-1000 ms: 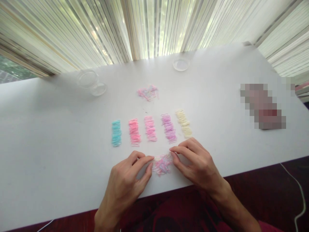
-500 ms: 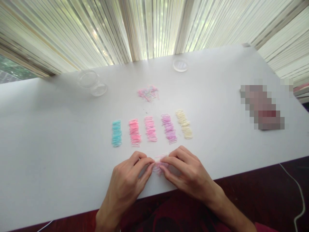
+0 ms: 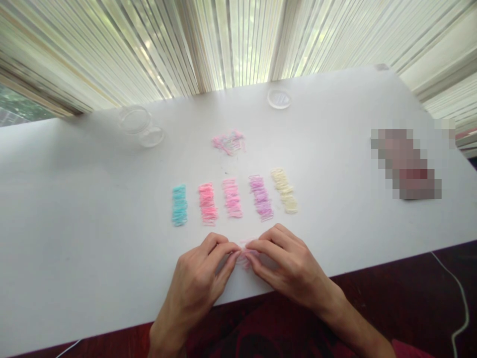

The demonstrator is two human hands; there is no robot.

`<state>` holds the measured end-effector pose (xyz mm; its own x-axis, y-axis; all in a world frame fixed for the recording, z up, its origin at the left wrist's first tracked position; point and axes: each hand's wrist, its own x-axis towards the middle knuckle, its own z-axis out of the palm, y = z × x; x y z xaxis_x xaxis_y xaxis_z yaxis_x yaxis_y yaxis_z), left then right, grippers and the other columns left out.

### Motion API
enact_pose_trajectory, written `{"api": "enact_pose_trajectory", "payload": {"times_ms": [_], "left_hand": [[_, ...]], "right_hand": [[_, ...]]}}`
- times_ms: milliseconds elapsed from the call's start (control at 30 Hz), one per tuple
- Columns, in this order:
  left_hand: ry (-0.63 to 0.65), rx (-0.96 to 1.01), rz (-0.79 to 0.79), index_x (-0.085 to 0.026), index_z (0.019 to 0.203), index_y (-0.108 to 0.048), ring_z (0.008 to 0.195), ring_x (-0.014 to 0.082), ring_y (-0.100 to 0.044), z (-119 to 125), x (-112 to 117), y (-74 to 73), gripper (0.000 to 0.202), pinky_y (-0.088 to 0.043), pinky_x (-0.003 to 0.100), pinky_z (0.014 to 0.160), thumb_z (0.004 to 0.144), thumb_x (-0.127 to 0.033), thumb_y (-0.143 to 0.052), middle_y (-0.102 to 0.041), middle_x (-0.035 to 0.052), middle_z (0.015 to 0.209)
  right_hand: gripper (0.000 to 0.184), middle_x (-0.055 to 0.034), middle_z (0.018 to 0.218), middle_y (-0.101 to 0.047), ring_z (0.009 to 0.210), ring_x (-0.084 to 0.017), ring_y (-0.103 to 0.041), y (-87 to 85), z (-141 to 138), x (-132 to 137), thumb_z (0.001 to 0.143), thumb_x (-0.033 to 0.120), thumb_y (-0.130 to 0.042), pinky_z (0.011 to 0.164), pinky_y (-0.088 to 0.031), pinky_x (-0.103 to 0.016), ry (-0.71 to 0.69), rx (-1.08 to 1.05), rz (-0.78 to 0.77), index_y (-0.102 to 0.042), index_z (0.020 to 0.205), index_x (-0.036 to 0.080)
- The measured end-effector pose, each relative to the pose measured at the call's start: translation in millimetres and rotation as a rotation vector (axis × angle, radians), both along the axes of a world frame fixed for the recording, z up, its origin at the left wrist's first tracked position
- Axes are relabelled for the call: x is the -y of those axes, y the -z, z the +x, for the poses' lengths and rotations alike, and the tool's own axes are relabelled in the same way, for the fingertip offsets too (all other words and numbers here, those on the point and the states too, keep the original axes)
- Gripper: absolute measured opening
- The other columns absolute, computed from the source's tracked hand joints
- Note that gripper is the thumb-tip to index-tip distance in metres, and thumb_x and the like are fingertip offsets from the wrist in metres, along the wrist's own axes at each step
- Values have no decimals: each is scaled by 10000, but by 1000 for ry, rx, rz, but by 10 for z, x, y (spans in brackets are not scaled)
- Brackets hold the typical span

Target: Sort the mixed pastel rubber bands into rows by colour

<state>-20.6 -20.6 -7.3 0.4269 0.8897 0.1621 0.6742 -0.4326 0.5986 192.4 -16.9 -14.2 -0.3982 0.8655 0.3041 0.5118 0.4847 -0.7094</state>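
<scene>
My left hand [image 3: 201,278] and my right hand [image 3: 285,263] meet fingertip to fingertip over a small mixed pile of pastel paper clips [image 3: 244,256] near the table's front edge. Both pinch and press the pile from either side, and most of it is hidden under my fingers. Beyond my hands lie five sorted rows of clips: teal [image 3: 179,205], salmon pink [image 3: 207,203], pink [image 3: 232,198], purple [image 3: 261,197] and cream [image 3: 284,197]. A second mixed heap of clips [image 3: 228,142] lies farther back.
The white table [image 3: 74,209] runs to a window with vertical blinds. A clear round container [image 3: 134,119] and its lid [image 3: 152,136] stand back left, another clear lid [image 3: 279,98] back centre. A blurred object [image 3: 406,161] lies at the right. A white cable [image 3: 462,298] hangs at the lower right.
My right hand has slid left toward my left hand, squeezing the near pile together. The pile is now smaller and mostly covered by my fingers.
</scene>
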Motion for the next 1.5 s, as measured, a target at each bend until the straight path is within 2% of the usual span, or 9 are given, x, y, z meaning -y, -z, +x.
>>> {"api": "enact_pose_trajectory", "payload": {"times_ms": [233, 533, 800, 1000, 1200, 1333, 1500], "left_hand": [[5, 6, -1, -208, 1023, -662, 776, 126, -681, -4, 10, 6, 116, -547, 230, 708, 1021, -195, -547, -649, 12, 923], [-7, 11, 9, -203, 1027, -661, 771, 115, -673, -24, 1, 40, 94, -528, 221, 688, 1019, -204, -568, -642, 7, 932], [-12, 24, 2, -205, 1069, -686, 781, 120, -673, -10, 22, 21, 110, -533, 230, 695, 1008, -211, -595, -648, 12, 939], [-48, 113, 38, -190, 1164, -681, 822, 125, -676, 56, 12, -14, 203, -533, 225, 720, 964, -228, -682, -658, 29, 971], [-48, 177, 52, -195, 1078, -711, 778, 100, -661, 92, -8, -36, 152, -523, 198, 714, 943, -130, -689, -666, 8, 910], [-68, 149, 64, -201, 1061, -723, 762, 103, -660, 70, -17, -22, 138, -522, 207, 707, 937, -145, -698, -668, 8, 914], [-191, -55, 196, -218, 1054, -749, 672, 100, -630, 58, -80, 7, 115, -497, 223, 658, 959, -216, -683, -672, -3, 890]], "right_hand": [[125, -45, 809, -659, 766, -192, -585, -7, -6, -5, 978, 120, -587, 688, -528, -322, -2, -2, -5, -679, 932, 190], [100, -24, 798, -640, 746, -166, -602, -12, 92, 4, 929, 92, -651, 693, -521, -295, 59, -94, -4, -692, 938, 183], [81, -12, 790, -669, 719, -137, -637, -77, 187, -10, 892, 114, -708, 653, -535, -242, 171, -218, -110, -721, 914, 191], [75, -6, 778, -675, 714, -131, -641, -82, 147, -30, 891, 121, -713, 644, -537, -231, 141, -267, -139, -729, 895, 194], [97, -3, 778, -664, 714, -126, -636, -64, 126, -35, 883, 103, -720, 651, -539, -230, 132, -284, -145, -740, 922, 190], [98, -12, 789, -664, 725, -133, -636, -21, 87, -43, 885, 92, -715, 660, -539, -239, 148, -249, -94, -726, 926, 180], [114, -33, 796, -663, 758, -163, -629, 53, 8, -67, 917, 70, -663, 697, -536, -285, 209, -113, 70, -709, 937, 172]]}}
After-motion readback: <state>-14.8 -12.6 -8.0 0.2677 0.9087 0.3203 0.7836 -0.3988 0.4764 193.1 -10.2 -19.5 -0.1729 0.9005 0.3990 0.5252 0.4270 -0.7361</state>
